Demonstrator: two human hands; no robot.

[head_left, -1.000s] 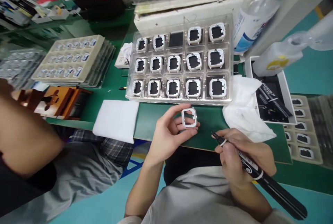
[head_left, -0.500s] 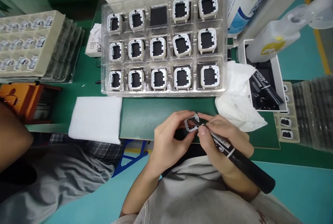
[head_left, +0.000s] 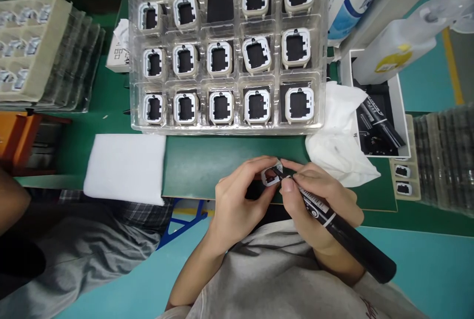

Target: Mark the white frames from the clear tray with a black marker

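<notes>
Between the thumb and fingers of my left hand [head_left: 240,200] is a small white square frame [head_left: 267,177] with rounded corners, held up at the front edge of the green bench. My right hand [head_left: 318,200] grips a black marker pen [head_left: 342,232], its tip touching or very close to the inside of the frame. The thick end of the marker points down toward my right forearm. Beyond my hands lies a clear plastic tray [head_left: 185,130] with several similar white frames [head_left: 221,107] in its pockets. One back-row pocket [head_left: 220,7] shows only a black square.
A folded white cloth [head_left: 126,166] lies to the left, crumpled white tissue [head_left: 336,148] to the right. A white box [head_left: 402,111] holds more markers; a spray bottle [head_left: 392,55] leans there. Stacked trays [head_left: 70,62] stand left and right. Another person's grey-clothed leg [head_left: 92,245] is at left.
The view has shifted slightly, so the tray looks nearer and farther left. My hands keep the same grip on frame and marker, with only a slight movement.
</notes>
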